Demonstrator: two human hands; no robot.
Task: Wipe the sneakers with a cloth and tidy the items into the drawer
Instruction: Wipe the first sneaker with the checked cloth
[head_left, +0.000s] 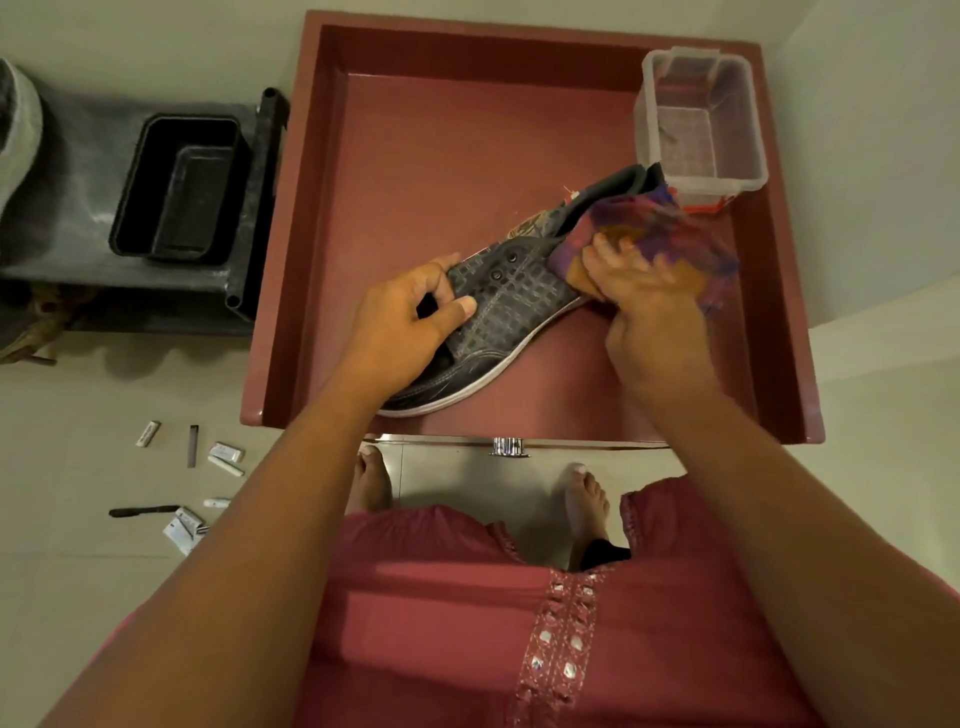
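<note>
So there's a dark grey sneaker (498, 312) with a white sole lying slantwise in the open reddish drawer (415, 156), toe toward the near-left corner. The left hand (400, 322) has its fingers curled round the laced front part, thumb on top, gripping it. The right hand (639, 306) is bunched round a purple and orange cloth (654, 234) and has it pressed against the shoe's side near the heel. A clear plastic box (701, 119) sits in the far-right corner, just touching the heel end. On the floor to the left are a black tub (179, 189) on a grey stand and some small white tubes (226, 457).
</note>
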